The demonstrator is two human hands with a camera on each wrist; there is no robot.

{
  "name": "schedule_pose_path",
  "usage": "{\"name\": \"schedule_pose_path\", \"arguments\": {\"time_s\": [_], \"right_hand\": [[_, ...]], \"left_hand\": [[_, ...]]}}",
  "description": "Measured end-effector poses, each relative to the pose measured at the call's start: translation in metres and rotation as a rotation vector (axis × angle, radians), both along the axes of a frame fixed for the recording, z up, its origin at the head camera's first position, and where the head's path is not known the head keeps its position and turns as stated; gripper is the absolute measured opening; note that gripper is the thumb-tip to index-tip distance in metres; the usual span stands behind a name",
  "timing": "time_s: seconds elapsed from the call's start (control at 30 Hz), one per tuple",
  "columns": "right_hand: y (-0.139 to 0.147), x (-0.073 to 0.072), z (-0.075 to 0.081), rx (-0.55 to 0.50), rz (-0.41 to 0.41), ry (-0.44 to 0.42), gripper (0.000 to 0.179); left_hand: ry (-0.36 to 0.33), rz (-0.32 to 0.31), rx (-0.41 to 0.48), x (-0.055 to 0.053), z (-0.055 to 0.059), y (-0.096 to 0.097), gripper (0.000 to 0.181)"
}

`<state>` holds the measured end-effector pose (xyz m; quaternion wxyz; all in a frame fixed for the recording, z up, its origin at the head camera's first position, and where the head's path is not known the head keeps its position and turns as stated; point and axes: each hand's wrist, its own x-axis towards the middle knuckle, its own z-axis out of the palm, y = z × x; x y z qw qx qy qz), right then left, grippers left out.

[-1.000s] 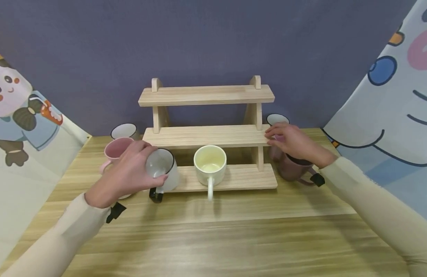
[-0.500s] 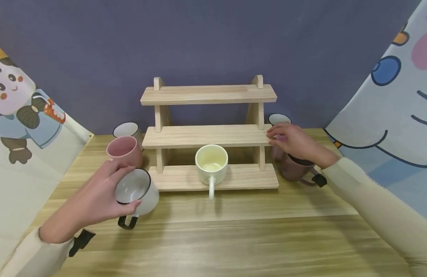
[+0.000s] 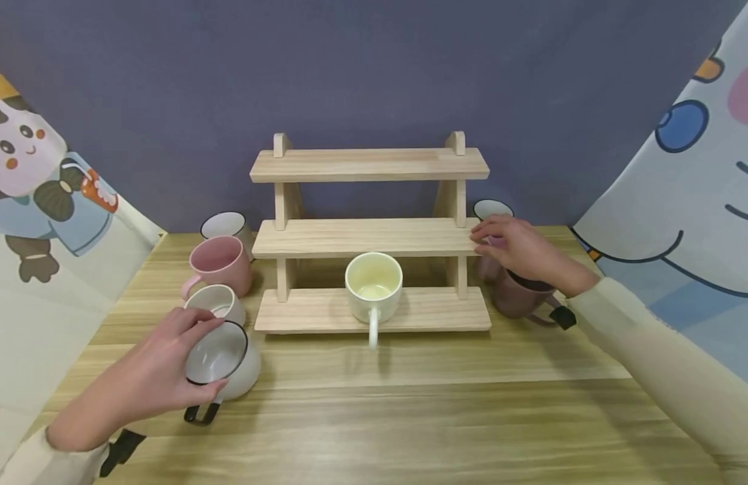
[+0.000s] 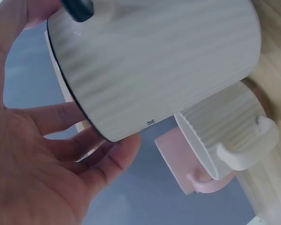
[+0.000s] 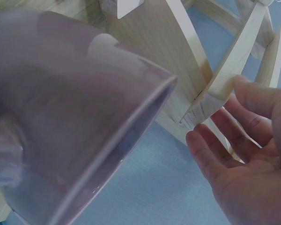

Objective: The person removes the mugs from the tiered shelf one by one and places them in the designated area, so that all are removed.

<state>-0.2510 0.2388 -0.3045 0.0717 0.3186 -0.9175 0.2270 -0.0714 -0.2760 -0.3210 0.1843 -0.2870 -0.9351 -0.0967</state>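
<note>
My left hand (image 3: 158, 367) holds a white ribbed mug (image 3: 243, 374) with a black rim and black handle, thumb and fingers at its rim. The mug tilts over the left side of the table, left of a three-tier wooden display rack (image 3: 361, 239). Fingertips and thumb of my right hand (image 3: 519, 252) hold the right end of the rack's middle shelf. In the right wrist view, the thumb (image 5: 255, 98) lies along the shelf's edge and the fingers reach past its end. A pale yellow mug (image 3: 374, 296) stands on the bottom shelf, handle facing me.
Left of the rack are a small white mug (image 3: 225, 303), a pink mug (image 3: 225, 266) and a white mug with a dark rim (image 3: 225, 223). Under my right forearm stands a brown-mauve mug (image 3: 514, 296), with a dark-rimmed white mug (image 3: 491, 207) behind. A dark cloth (image 3: 374, 67) hangs behind.
My left hand has carried the black-rimmed white mug left and toward me, away from the bottom shelf, uncovering the small white mug. My right hand has stayed at the rack.
</note>
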Motion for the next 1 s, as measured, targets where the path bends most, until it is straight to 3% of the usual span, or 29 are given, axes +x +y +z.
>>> {"name": "schedule_pose_path", "arguments": {"time_s": [0.47, 0.73, 1.0], "right_hand": [[0.000, 0.002, 0.001, 0.012, 0.019, 0.023, 0.021], [0.000, 0.001, 0.000, 0.004, 0.023, 0.040, 0.020], [0.000, 0.001, 0.000, -0.007, 0.023, 0.028, 0.020]], "left_hand": [[-0.044, -0.010, -0.036, 0.001, -0.011, -0.014, 0.075], [-0.057, -0.041, -0.023, 0.001, -0.010, -0.020, 0.067], [-0.067, -0.038, -0.075, 0.000, -0.008, -0.028, 0.065]]}}
